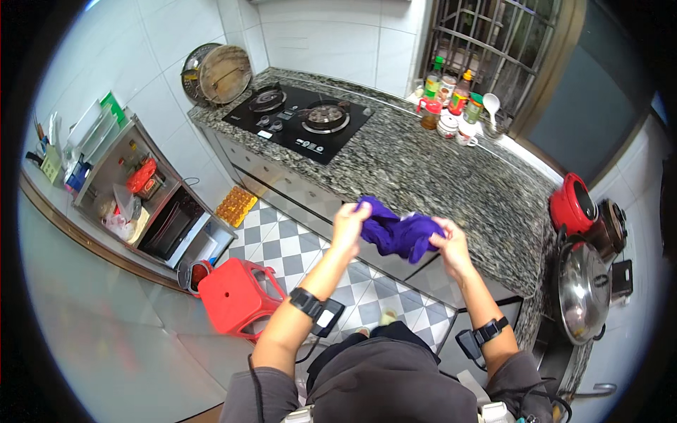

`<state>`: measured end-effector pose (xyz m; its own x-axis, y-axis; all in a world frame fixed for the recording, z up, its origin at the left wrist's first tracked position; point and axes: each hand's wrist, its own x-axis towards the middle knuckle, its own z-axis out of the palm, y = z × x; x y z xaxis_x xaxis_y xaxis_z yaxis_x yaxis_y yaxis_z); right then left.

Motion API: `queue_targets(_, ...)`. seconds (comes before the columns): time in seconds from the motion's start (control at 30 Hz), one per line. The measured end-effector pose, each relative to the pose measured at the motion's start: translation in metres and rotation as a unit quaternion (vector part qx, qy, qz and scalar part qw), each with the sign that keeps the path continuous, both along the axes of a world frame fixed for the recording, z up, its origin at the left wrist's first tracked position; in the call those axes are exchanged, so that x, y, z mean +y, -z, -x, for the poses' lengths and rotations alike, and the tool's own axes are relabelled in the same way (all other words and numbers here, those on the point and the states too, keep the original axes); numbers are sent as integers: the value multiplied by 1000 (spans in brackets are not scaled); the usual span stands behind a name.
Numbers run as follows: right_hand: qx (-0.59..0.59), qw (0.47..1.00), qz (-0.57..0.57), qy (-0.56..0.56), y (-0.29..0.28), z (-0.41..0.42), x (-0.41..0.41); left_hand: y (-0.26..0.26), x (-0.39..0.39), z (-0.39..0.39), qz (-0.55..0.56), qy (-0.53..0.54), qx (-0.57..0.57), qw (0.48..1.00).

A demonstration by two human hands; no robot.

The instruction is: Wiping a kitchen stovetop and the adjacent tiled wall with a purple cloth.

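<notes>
A bunched purple cloth (399, 232) hangs between my two hands, in front of the counter's near edge. My left hand (349, 224) grips its left end, thumb on top. Its right end is pinched in my right hand (449, 243). The cloth sags in folds, and a small pale patch shows at its upper edge. Beyond it lies the speckled granite countertop (423, 164). A black two-burner gas hob (301, 121) is set into the counter to the far left.
Condiment bottles and jars (449, 100) line the windowsill. At right are a red pot (574, 203) and a lidded wok (584, 291). A red plastic stool (232, 296) stands on the checkered floor at left, near a shelf unit (158, 195) and an egg tray (236, 206).
</notes>
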<state>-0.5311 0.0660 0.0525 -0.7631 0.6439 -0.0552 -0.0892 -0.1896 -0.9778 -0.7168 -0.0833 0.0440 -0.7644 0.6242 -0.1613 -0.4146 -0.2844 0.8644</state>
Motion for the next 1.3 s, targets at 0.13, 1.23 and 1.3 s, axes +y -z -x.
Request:
queue_targets(0.13,135,982,84,104,-30,58,38,0,-53,67,57,-143,41,987)
queue_targets(1.23,-81,970,-209,-91,-71,338,81,-20,42,268,234,133,225,936)
queue_targets(1.3,-46,981,-170,-85,-88,335,88,-30,37,295,65,110,274,953)
